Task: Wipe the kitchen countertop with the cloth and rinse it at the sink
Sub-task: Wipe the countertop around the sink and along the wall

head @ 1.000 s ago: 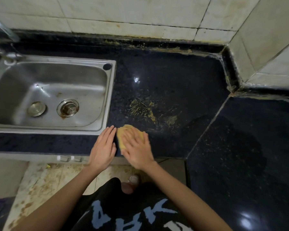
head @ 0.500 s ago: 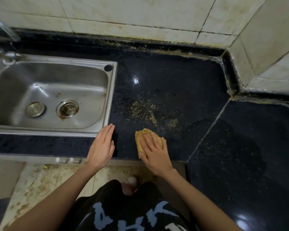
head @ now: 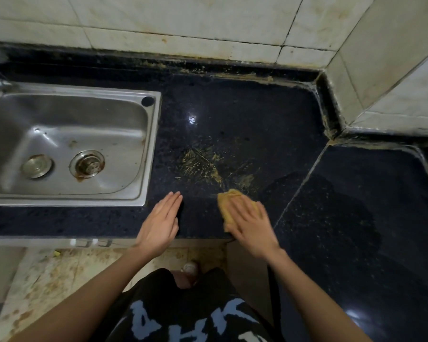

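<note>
A yellow cloth [head: 227, 203] lies flat on the black speckled countertop [head: 245, 114], near its front edge. My right hand [head: 251, 224] presses down on the cloth with straight fingers and covers most of it. My left hand [head: 160, 224] rests flat on the countertop to the left of the cloth, holding nothing. A yellowish streaky smear [head: 203, 165] marks the counter just beyond the cloth. The steel sink [head: 147, 154] is set into the counter at the left, with two drain fittings in its basin.
White tiled walls [head: 183, 18] close off the back and the right corner, with grime along the joint. A second dark counter slab [head: 368, 218] runs to the right past a seam. A stained floor [head: 47, 280] shows below the counter edge.
My right hand has slid the cloth rightward along the front of the counter, away from my left hand. The left hand stays flat in roughly the same place.
</note>
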### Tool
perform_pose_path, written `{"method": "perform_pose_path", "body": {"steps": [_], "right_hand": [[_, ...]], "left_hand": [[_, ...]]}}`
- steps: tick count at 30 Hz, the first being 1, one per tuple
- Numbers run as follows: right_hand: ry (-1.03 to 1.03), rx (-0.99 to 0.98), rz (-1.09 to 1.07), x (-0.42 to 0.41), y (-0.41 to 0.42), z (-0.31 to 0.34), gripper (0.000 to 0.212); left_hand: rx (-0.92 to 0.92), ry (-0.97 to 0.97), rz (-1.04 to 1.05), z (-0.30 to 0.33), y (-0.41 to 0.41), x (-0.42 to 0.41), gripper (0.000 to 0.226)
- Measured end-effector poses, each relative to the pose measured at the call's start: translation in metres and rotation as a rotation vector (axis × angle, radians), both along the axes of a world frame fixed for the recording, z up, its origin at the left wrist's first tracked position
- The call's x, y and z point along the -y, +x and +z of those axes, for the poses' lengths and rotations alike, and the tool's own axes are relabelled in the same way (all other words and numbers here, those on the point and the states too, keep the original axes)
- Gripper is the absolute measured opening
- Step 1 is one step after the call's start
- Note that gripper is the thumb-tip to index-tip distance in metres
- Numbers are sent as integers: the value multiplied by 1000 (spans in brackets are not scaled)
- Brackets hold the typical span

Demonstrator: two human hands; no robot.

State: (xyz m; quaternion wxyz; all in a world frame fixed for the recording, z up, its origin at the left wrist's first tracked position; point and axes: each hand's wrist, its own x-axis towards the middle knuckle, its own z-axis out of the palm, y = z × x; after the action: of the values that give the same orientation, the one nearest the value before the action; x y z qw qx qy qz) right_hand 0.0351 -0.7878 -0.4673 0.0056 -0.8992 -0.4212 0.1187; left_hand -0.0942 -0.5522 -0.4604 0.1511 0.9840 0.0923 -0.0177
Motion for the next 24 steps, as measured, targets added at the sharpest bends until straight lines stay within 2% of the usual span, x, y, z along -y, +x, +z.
{"method": "perform_pose_path", "body": {"steps": [3,6,8,10,12,16,19,21,24], "right_hand": [[-18,-29,-305,49,40,3,68],[-18,-17,-453,42,45,3,62],[4,0,-383,12,27,3,56],[42,13,-143,-34,-7,2,57],[60,-61,36,-88,-41,-1,60],[121,-168,138,-160,-63,8,63],[74,-98,242,-145,-45,6,59],[43,-49,204,-112,-27,1,57],[11,-11,-69,-44,16,-1,61]], "left_hand": [[-22,51,-40,-4,5,4,56],[-5,77,-35,-2,6,0,56],[12,70,-19,-1,6,-5,56],[38,48,-2,1,5,-11,56],[62,26,22,2,6,-19,55],[72,28,35,6,6,-35,54],[87,31,24,7,9,-41,55],[88,21,29,8,12,-41,56],[71,32,1,9,14,-36,56]]}}
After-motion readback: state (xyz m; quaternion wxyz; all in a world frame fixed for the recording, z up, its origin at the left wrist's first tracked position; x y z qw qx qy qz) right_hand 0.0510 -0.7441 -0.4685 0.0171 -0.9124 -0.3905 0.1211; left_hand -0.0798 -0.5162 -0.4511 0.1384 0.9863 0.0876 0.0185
